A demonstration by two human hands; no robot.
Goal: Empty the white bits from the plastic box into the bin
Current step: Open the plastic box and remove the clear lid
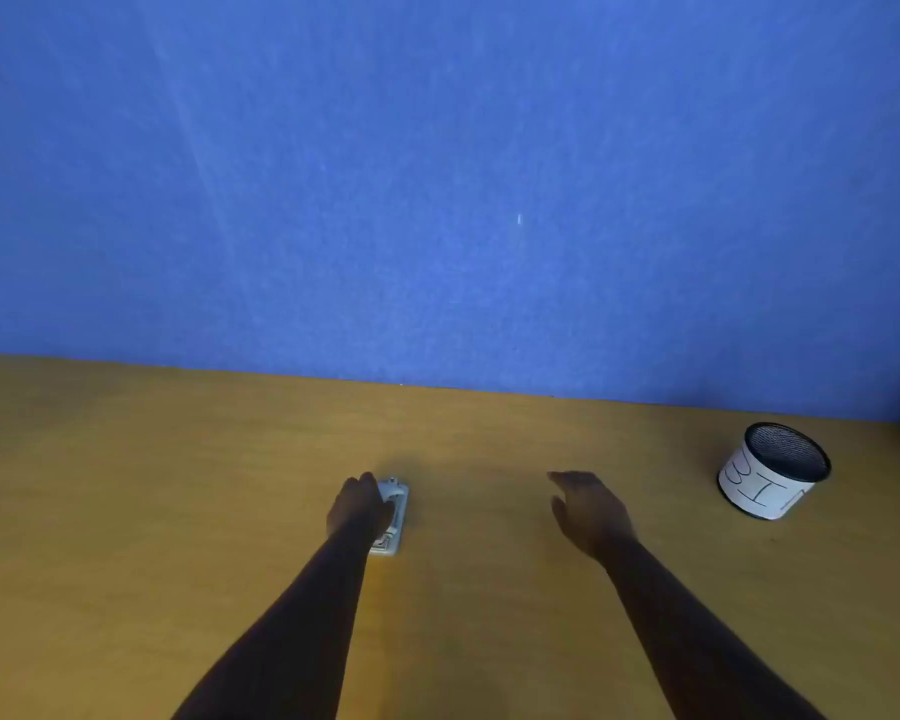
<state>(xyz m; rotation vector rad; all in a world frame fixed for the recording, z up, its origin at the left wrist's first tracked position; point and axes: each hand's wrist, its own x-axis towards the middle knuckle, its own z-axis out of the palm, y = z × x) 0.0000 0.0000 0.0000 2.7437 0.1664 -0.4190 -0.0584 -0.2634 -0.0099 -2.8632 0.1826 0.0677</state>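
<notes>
Centrally, left hand (359,509) rests on clear plastic box (393,519) lying flat on wooden table (126,485); firmness of grasp cannot be told. Right hand (591,511) hovers nearby, fingers spread, grasping nothing. Mesh bin (772,472) with handwritten paper label stands well apart at right, against blue wall (437,174).

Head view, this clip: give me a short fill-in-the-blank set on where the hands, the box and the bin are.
1. The left hand rests on the plastic box, which lies on the wooden ____.
2. The right hand holds ____; it hangs open above the desk.
3. The bin stands to the ____ of both hands.
4. The wall behind the desk is ____.

Missing words: desk; nothing; right; blue
</notes>
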